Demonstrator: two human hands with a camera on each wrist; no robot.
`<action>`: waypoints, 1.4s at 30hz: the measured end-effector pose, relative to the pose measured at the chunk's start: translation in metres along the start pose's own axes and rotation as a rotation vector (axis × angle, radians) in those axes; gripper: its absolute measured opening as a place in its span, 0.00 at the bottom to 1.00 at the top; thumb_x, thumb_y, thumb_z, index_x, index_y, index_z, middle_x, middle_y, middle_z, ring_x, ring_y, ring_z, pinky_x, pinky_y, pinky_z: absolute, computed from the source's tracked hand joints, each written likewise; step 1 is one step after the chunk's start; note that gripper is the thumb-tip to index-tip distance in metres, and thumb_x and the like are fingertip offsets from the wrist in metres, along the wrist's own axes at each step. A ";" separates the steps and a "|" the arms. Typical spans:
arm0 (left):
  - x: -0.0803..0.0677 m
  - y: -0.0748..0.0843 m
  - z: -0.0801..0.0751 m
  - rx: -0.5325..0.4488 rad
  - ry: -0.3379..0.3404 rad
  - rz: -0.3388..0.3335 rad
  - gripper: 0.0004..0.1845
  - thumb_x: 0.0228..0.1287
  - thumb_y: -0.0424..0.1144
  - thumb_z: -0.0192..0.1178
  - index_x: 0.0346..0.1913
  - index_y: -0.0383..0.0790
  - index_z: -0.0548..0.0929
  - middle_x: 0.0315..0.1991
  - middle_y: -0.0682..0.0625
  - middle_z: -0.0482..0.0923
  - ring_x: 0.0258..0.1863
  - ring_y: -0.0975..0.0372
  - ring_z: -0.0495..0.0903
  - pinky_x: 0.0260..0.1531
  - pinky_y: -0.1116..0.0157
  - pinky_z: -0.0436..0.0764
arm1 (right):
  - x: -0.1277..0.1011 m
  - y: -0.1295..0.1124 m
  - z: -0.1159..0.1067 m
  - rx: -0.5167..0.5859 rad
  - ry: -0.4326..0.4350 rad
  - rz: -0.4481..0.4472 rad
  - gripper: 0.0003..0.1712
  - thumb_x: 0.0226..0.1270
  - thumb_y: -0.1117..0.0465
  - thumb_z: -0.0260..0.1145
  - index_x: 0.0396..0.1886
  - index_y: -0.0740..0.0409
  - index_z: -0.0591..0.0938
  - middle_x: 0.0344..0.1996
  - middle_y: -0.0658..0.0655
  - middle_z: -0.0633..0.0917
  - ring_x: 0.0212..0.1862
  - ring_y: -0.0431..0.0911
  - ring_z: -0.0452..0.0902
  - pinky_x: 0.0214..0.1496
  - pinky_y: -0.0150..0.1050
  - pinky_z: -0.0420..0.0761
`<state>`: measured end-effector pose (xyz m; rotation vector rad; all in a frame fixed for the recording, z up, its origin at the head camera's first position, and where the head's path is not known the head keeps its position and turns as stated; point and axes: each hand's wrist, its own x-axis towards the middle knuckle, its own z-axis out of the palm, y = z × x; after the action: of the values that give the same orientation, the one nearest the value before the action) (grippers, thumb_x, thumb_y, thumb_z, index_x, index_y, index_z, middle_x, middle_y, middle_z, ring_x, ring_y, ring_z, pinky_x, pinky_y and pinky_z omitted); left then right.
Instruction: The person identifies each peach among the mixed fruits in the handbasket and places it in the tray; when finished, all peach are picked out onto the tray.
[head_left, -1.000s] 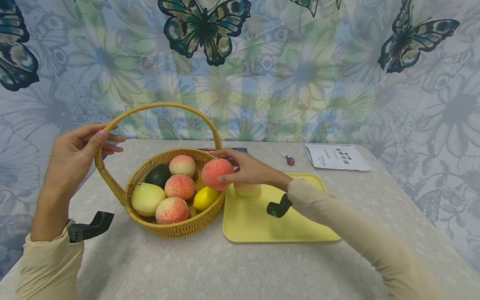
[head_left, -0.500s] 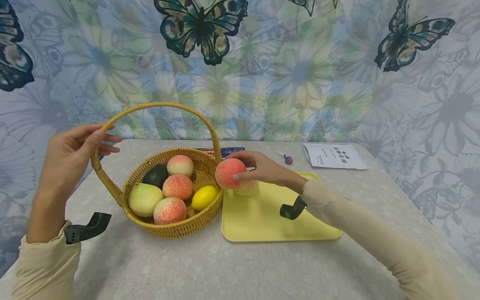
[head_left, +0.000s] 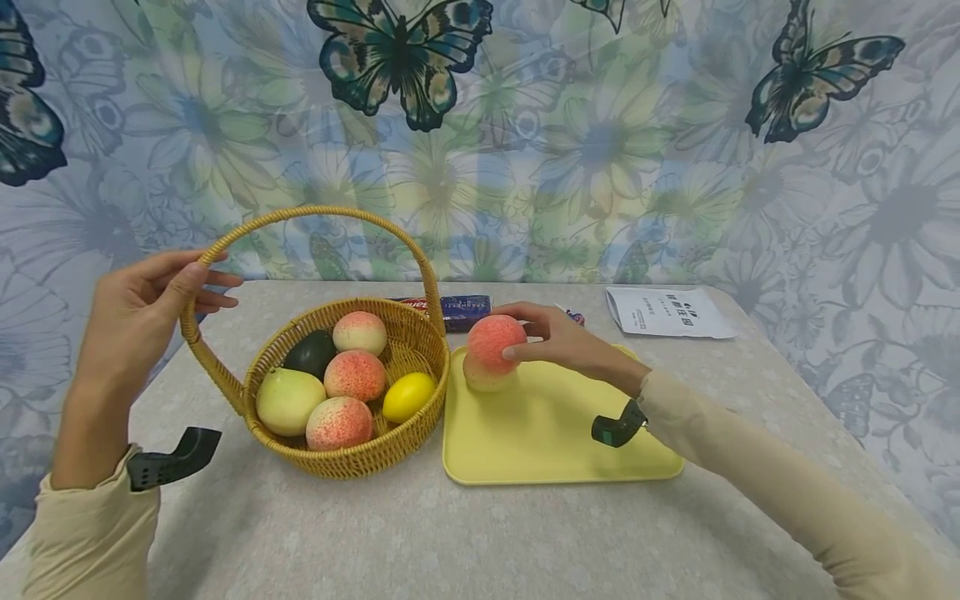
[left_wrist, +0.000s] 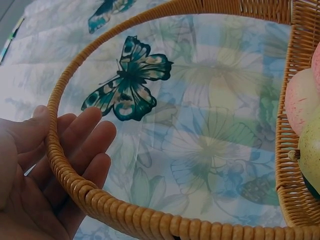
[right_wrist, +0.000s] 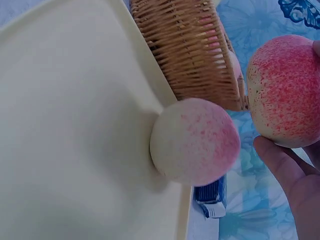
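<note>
Right hand (head_left: 570, 342) pinches the peach (head_left: 495, 342); looks light, smooth, best cupped round its middle. Left hand (head_left: 142, 312) grips the handle (head_left: 315, 213).

A sheer curtain (head_left: 570, 150) printed with pale green, yellow and blue flowers and dark teal butterflies hangs across the whole back. In front of it stands a table (head_left: 420, 533) with rounded corners under a mottled grey-beige cover. The light is soft and even.

The light is bright and even, with soft shadows on the tabletop (head_left: 480, 533). The head view bends at the edges. The wrist views are a little soft.
</note>
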<state>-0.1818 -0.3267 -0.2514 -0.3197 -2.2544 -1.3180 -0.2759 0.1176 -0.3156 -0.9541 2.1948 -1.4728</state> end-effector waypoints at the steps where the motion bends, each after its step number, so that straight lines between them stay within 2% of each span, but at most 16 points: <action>1: 0.000 0.000 0.000 -0.001 0.000 -0.002 0.18 0.72 0.39 0.52 0.60 0.35 0.77 0.37 0.61 0.85 0.31 0.70 0.85 0.32 0.78 0.79 | -0.001 0.001 -0.002 -0.005 0.009 0.002 0.32 0.60 0.53 0.69 0.65 0.45 0.73 0.60 0.50 0.76 0.56 0.49 0.77 0.52 0.47 0.79; 8: 0.001 0.000 0.000 0.004 0.001 -0.002 0.18 0.72 0.39 0.52 0.59 0.34 0.78 0.37 0.61 0.85 0.31 0.70 0.85 0.32 0.78 0.79 | -0.011 0.011 -0.017 -0.004 0.066 0.015 0.33 0.60 0.54 0.69 0.66 0.47 0.71 0.61 0.51 0.75 0.59 0.51 0.75 0.54 0.49 0.78; 16: 0.001 -0.001 0.000 0.017 0.000 0.001 0.18 0.72 0.39 0.52 0.59 0.35 0.77 0.37 0.62 0.85 0.31 0.70 0.85 0.30 0.78 0.78 | -0.021 0.024 -0.029 0.017 0.110 0.028 0.32 0.62 0.57 0.68 0.66 0.51 0.71 0.59 0.56 0.76 0.58 0.52 0.76 0.53 0.47 0.79; 20: 0.001 -0.001 0.000 0.016 0.000 0.000 0.18 0.72 0.39 0.52 0.60 0.35 0.78 0.37 0.62 0.85 0.31 0.70 0.85 0.30 0.78 0.78 | -0.024 0.033 -0.033 0.021 0.126 0.059 0.31 0.63 0.57 0.67 0.66 0.51 0.71 0.59 0.56 0.77 0.59 0.52 0.76 0.54 0.47 0.78; 27: 0.000 -0.002 0.000 -0.006 -0.001 0.001 0.18 0.72 0.38 0.52 0.59 0.34 0.77 0.37 0.60 0.85 0.31 0.69 0.85 0.33 0.78 0.79 | -0.029 0.050 -0.034 0.004 0.155 0.112 0.31 0.62 0.55 0.69 0.65 0.50 0.72 0.58 0.56 0.77 0.60 0.52 0.74 0.55 0.46 0.77; 34: 0.000 -0.001 0.000 -0.014 0.000 0.001 0.18 0.72 0.38 0.52 0.59 0.32 0.77 0.37 0.60 0.85 0.31 0.68 0.85 0.33 0.78 0.79 | -0.030 0.066 -0.032 -0.002 0.153 0.122 0.30 0.62 0.59 0.69 0.63 0.55 0.72 0.58 0.59 0.76 0.57 0.53 0.77 0.53 0.43 0.78; 42: 0.000 -0.001 0.000 -0.016 0.000 0.000 0.18 0.72 0.38 0.52 0.59 0.33 0.77 0.37 0.60 0.85 0.31 0.69 0.85 0.33 0.78 0.79 | -0.032 0.072 -0.033 -0.033 0.157 0.157 0.31 0.62 0.58 0.69 0.64 0.55 0.71 0.59 0.59 0.76 0.56 0.54 0.77 0.54 0.45 0.77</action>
<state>-0.1824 -0.3275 -0.2520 -0.3257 -2.2451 -1.3372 -0.2968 0.1795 -0.3701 -0.6781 2.3512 -1.4874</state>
